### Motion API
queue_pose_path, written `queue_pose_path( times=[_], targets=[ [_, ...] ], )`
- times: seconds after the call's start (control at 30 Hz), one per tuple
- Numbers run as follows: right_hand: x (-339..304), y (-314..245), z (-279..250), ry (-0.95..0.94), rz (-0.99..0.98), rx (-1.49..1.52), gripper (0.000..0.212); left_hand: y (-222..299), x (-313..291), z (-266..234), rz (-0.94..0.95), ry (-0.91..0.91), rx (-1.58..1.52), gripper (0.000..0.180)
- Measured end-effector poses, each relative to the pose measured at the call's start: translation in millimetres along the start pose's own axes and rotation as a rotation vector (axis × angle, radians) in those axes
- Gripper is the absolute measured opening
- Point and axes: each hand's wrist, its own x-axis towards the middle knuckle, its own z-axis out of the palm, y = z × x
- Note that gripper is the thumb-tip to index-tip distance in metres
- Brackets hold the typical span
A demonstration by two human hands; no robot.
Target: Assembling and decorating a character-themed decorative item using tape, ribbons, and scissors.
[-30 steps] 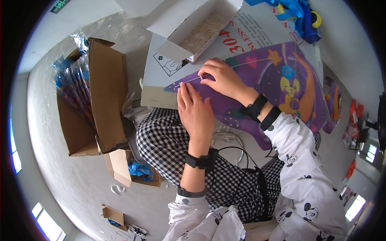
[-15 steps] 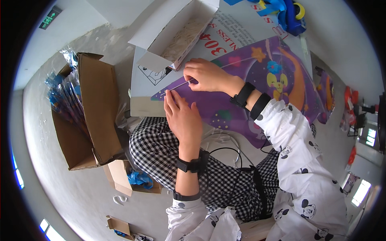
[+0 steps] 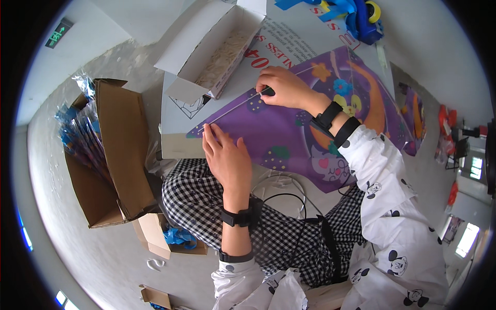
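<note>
A purple kite (image 3: pixel 274 137) with a cartoon animal and moon print lies spread on the table, one pointed corner toward the left. Along its far edge runs a thin pale rod (image 3: pixel 232 109). My right hand (image 3: pixel 289 89) is closed in a pinch on that rod, partway along the edge. My left hand (image 3: pixel 228 161) rests flat near the kite's left corner, fingers stretched out, fingertips by the rod's end. The kite's near part hangs over the table edge above my lap.
An open white box (image 3: pixel 178 57) of small pale pieces stands just beyond my hands. At the far right of the table (image 3: pixel 175 147) sits a blue tape dispenser (image 3: pixel 364 23). A brown carton (image 3: pixel 124 150) of plastic-wrapped items stands left, a smaller carton (image 3: pixel 152 235) below.
My right hand has slid along the kite's edge, rightward and away from the left hand. My left hand stays near the corner. The whole view has shifted slightly.
</note>
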Motion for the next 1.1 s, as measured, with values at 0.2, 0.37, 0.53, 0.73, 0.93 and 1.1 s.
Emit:
queue_pose_path(
  times=[0.2, 0.37, 0.53, 0.73, 0.93, 1.1],
  targets=[
    [-1, 5, -5, -0.013, 0.054, -0.01, 0.014, 1, 0, -1, 0.001, -0.008, 0.011, 0.062],
    [-5, 7, -6, -0.043, 0.097, 0.03, 0.014, 2, 0, -1, 0.011, -0.002, 0.01, 0.062],
    [-7, 8, -5, -0.002, 0.072, 0.061, 0.015, 3, -1, 0, -0.014, -0.004, 0.005, 0.062],
    [-9, 7, -3, 0.014, 0.075, 0.021, 0.017, 4, 0, -2, -0.021, -0.007, -0.004, 0.065],
    [-14, 5, -2, 0.104, 0.059, -0.006, 0.017, 6, -1, -2, -0.014, -0.013, -0.004, 0.062],
    [-14, 14, -5, 0.08, 0.225, -0.001, 0.015, 6, -1, -1, -0.03, -0.029, 0.006, 0.062]
  ],
)
